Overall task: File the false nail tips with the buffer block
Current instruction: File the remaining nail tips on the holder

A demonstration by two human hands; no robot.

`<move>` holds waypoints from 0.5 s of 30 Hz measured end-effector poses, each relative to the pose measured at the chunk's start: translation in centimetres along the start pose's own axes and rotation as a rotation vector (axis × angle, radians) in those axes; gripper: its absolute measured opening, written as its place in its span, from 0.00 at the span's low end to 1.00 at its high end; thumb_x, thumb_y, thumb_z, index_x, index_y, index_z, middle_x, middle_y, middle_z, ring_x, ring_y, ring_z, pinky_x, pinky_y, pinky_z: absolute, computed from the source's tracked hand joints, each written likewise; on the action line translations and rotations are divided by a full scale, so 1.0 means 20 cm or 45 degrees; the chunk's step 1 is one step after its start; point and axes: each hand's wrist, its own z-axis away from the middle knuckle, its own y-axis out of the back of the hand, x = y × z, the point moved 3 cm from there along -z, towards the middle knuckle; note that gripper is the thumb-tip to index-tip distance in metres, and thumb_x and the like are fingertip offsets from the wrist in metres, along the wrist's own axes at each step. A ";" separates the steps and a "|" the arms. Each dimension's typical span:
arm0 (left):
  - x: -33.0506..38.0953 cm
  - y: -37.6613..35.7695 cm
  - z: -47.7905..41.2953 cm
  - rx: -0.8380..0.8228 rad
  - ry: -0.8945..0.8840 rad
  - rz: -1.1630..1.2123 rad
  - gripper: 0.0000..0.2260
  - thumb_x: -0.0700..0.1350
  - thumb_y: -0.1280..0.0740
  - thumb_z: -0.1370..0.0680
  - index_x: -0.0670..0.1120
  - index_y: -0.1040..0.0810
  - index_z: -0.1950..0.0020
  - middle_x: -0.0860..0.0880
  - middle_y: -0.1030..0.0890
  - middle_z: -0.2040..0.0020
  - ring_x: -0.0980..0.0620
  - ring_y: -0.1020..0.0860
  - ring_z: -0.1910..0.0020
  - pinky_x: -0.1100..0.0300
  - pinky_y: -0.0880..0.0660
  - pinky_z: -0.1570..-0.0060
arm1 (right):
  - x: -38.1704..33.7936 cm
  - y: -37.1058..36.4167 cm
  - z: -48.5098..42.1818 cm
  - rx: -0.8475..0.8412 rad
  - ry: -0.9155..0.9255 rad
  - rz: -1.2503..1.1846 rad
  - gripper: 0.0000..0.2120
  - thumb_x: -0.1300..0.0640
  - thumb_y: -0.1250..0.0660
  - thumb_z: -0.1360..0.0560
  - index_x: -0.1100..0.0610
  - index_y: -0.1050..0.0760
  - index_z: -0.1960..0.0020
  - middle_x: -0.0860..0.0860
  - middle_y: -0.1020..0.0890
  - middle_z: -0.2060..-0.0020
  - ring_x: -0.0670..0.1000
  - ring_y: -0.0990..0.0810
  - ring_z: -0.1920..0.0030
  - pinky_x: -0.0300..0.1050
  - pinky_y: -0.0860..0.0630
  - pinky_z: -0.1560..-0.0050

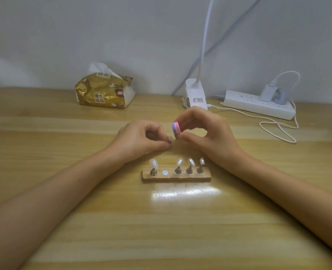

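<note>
The left hand (141, 139) pinched 1 false nail tip (170, 139) between thumb and forefinger, lifted just above the table (83, 221). What lay under the tip was hidden by the fingers. Holding it free of the rack probably let the person turn its edge toward the abrasive. The right hand (206, 133) gripped the buffer block (176, 129), a small pink and purple piece, between thumb below and curled fingers above. Its striped side faced the tip. Block and tip were just beside each other; whether they touched could not be told from this view.

In front of both hands lay the wooden stand (177, 177), flat on the table and near the person. 4 more nail tips (179, 162) stood upright on metal pegs along it. The 2nd spot from the left showed only a bare magnet disc (164, 172), so the tip in hand most likely belonged there. Keeping the stand close below the wrists made swapping tips a short reach.

The task looked to be in its working phase, with 1 tip at the block and 4 waiting on the stand.

Against the wall sat a gold tissue pack (104, 90), a white lamp clamp (195, 94) and a power strip (258, 103) with a looped cable (278, 129), all well apart from the work.
</note>
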 end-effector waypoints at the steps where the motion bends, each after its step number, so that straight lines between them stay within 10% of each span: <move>1: 0.00 0.00 0.00 0.003 -0.002 0.003 0.05 0.48 0.21 0.32 0.53 0.16 0.63 0.54 0.15 0.61 0.51 0.18 0.55 0.44 0.23 0.43 | -0.01 0.00 0.00 0.010 0.034 0.021 0.07 0.65 0.25 0.26 0.63 0.20 0.50 0.53 0.15 0.56 0.49 0.16 0.53 0.45 0.20 0.45; 15: 0.00 0.00 0.01 -0.006 0.001 0.016 0.05 0.49 0.21 0.32 0.52 0.16 0.62 0.53 0.15 0.62 0.54 0.20 0.59 0.46 0.22 0.45 | -0.01 -0.01 -0.01 -0.058 0.012 -0.037 0.08 0.68 0.25 0.27 0.65 0.21 0.50 0.54 0.15 0.55 0.50 0.15 0.53 0.42 0.20 0.45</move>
